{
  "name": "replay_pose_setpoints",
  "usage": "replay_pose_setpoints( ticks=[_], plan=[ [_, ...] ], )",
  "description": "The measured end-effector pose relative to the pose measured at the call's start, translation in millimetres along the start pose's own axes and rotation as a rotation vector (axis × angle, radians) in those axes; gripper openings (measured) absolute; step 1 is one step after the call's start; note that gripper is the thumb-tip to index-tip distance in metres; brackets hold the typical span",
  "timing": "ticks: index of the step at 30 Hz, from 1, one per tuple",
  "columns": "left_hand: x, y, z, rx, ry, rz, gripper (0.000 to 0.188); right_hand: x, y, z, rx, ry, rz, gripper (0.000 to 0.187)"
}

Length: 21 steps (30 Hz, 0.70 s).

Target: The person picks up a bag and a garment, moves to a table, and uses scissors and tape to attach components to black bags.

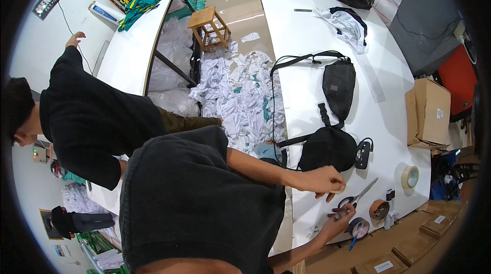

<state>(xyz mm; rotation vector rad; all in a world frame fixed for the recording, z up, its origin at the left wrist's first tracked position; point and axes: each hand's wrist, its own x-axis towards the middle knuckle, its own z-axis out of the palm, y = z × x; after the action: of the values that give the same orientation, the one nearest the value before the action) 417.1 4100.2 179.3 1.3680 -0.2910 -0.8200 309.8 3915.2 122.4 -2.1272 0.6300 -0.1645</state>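
My left hand is above the white table, its fingers curled together beside the black pouch. A small pale bit shows at its fingertips, too small to name. My right hand is lower in the picture, closed with the fingers bent. Something small and greyish shows between those fingers, but its kind is unclear. Black-handled scissors lie right by the right fingertips, blades pointing away. A roll of dark tape with a blue pen is next to that hand, near a brown tape roll.
A black pouch, a black bag with straps and a small black device lie on the table. Clear tape and a cardboard box are farther off. A person in black stands close behind. White cloth scraps cover the floor.
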Motion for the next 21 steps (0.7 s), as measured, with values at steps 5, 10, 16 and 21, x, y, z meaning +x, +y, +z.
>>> replay_pose_setpoints(
  ticks=[5, 10, 16, 21],
  plan=[
    [-3.1, 19.5, -25.5, 0.104, 0.182, 0.017, 0.03, 27.9, -2.0, 36.7, -0.591, -0.457, 0.255, 0.043],
    [4.8, 9.2, -31.3, 0.144, 0.146, 0.063, 0.029, 60.5, 23.8, 54.0, -0.526, -0.56, 0.369, 0.059],
    [-0.4, 15.6, -28.0, 0.169, 0.1, -0.023, 0.029, 68.1, 9.8, 23.3, -0.528, -0.143, 0.259, 0.044],
    [11.4, -5.2, -18.3, 0.179, 0.066, 0.016, 0.032, 66.0, 52.5, 24.9, -0.865, 0.087, 0.182, 0.036]
  ],
)
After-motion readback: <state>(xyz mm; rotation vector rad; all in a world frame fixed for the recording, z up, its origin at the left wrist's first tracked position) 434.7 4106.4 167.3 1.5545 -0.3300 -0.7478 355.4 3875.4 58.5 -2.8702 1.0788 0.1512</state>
